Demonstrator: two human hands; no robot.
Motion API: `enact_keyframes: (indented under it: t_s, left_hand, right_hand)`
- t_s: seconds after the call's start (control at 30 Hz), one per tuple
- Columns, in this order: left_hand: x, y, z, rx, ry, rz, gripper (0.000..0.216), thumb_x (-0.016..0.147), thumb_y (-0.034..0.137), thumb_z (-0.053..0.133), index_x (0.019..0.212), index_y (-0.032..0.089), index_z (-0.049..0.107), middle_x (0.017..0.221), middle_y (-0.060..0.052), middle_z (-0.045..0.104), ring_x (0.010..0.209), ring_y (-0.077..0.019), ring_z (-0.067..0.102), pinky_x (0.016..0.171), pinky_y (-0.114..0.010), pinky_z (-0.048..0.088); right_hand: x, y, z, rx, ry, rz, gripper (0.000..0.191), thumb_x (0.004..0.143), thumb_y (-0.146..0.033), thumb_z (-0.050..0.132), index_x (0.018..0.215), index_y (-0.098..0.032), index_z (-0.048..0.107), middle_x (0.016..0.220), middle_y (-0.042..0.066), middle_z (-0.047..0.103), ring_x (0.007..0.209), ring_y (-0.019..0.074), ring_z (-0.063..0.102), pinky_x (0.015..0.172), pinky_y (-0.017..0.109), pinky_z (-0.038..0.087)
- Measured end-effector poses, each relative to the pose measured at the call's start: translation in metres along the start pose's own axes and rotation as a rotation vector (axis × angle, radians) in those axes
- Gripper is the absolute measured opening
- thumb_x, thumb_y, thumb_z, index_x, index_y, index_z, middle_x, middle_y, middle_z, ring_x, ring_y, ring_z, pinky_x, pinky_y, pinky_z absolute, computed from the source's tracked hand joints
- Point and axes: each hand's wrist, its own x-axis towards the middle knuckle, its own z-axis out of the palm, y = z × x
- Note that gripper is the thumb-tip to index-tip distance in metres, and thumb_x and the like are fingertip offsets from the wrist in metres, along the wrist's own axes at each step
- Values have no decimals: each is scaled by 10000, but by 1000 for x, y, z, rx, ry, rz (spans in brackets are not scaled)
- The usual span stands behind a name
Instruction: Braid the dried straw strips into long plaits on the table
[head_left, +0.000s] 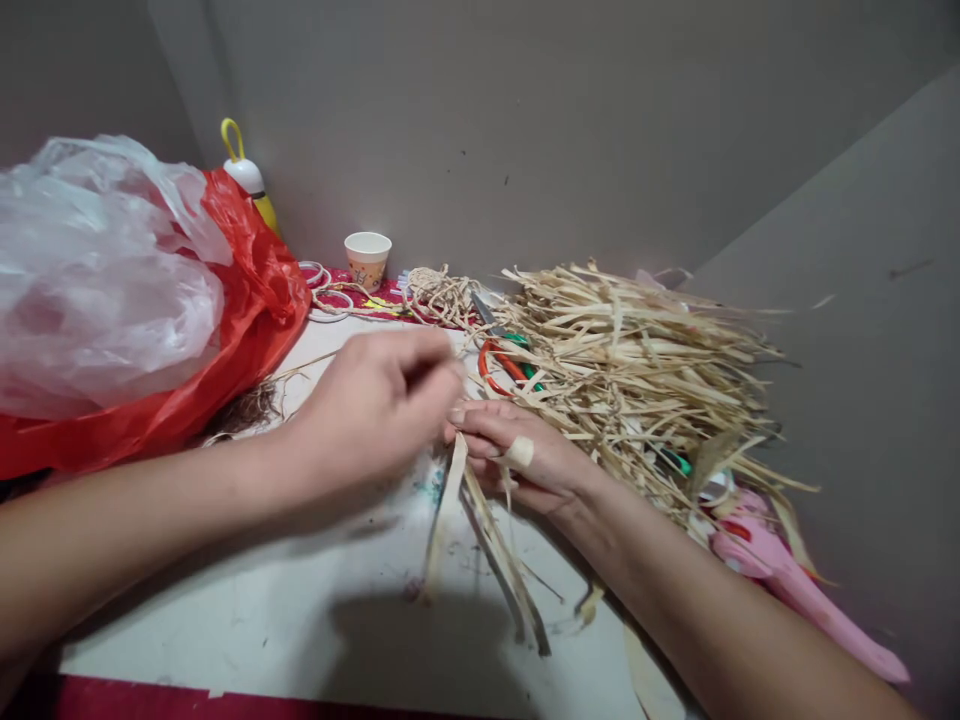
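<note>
My right hand (pixel 525 455), with a pale plaster on one finger, pinches a few dried straw strips (pixel 491 540). Their loose ends hang down toward the white board (pixel 285 590). Slightly blurred, my left hand (pixel 375 400) is curled beside the right fingertips, its thumb and fingers drawn together. Whatever lies between the left fingers is hidden. Just beyond my right hand are scissors (pixel 496 365) with orange-red handles, partly under a large heap of dried straw strips (pixel 637 350).
A red plastic bag (pixel 259 270) and a clear plastic bag (pixel 105 290) bulge at the left. Near the wall stand a paper cup (pixel 367 262) and a yellow-and-white bottle (pixel 251 185). Coiled straw cord (pixel 442 295) lies behind my hands. A pink glue gun-like tool (pixel 795 580) is at right.
</note>
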Motion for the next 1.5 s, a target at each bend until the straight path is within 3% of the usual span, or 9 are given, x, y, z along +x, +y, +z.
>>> enact_keyframes:
  t_s: [0.07, 0.13, 0.23, 0.37, 0.47, 0.7, 0.93, 1.1, 1.5]
  left_hand:
    - [20, -18, -1, -110, 91, -90, 71, 742, 171, 514, 671, 181, 519, 550, 40, 492, 524, -86, 461, 523, -211, 374]
    - [31, -37, 5, -293, -60, -358, 74, 755, 191, 500, 690, 162, 518, 569, 16, 536, 517, -89, 490, 528, -218, 419]
    - [30, -51, 16, -523, -352, -497, 102, 752, 189, 491, 710, 128, 561, 629, -30, 590, 559, -101, 547, 561, -232, 460]
    - [22, -49, 21, -510, -448, -471, 151, 761, 221, 469, 647, 145, 533, 483, 42, 436, 364, -55, 347, 362, -186, 270]
    - [22, -47, 19, -384, -426, -396, 146, 739, 228, 483, 641, 144, 550, 473, 69, 376, 357, -40, 231, 348, -200, 145]
    - [29, -52, 16, -221, -400, -312, 180, 716, 233, 470, 605, 138, 575, 459, 72, 356, 386, -49, 237, 385, -218, 170]
    - [33, -55, 12, -233, -534, -491, 222, 765, 305, 470, 604, 166, 531, 437, 79, 286, 346, -55, 177, 325, -224, 107]
    - [35, -57, 9, -373, -622, -522, 215, 802, 309, 511, 665, 151, 564, 435, 95, 262, 353, -42, 147, 323, -195, 104]
    - [29, -53, 15, -194, -478, -444, 197, 791, 243, 486, 607, 179, 514, 353, 92, 287, 305, -55, 180, 325, -223, 108]
  right_hand:
    - [0, -1, 0, 14, -16, 16, 206, 729, -314, 646, 680, -122, 589, 399, -104, 256, 328, 19, 187, 302, 154, 129]
    - [1, -1, 1, 18, -26, 17, 205, 735, -309, 646, 687, -119, 585, 400, -109, 249, 328, 18, 179, 300, 153, 128]
    - [3, 1, -1, 13, -58, -7, 197, 728, -289, 651, 667, -118, 574, 401, -105, 269, 329, 18, 198, 303, 157, 139]
    - [5, 3, -4, -36, -71, 0, 186, 733, -292, 638, 680, -131, 562, 404, -104, 298, 320, 19, 210, 305, 159, 136]
    - [5, 3, -5, -99, -75, 11, 202, 751, -328, 616, 699, -140, 560, 401, -102, 315, 311, 23, 208, 309, 165, 138]
    - [3, 3, -6, -274, -75, -20, 303, 765, -441, 588, 701, -150, 532, 443, -99, 296, 365, 34, 198, 365, 187, 139]
    - [1, 0, -9, -731, -17, -168, 254, 858, -334, 461, 752, -136, 579, 522, -60, 344, 457, 65, 280, 429, 191, 210]
    - [-2, -4, -6, -905, 7, -219, 220, 855, -250, 417, 754, -138, 577, 573, -37, 413, 515, 85, 342, 478, 198, 270]
    - [-14, -8, 5, -1255, 139, -308, 249, 870, -226, 401, 641, -161, 476, 606, -15, 473, 571, 102, 401, 553, 234, 283]
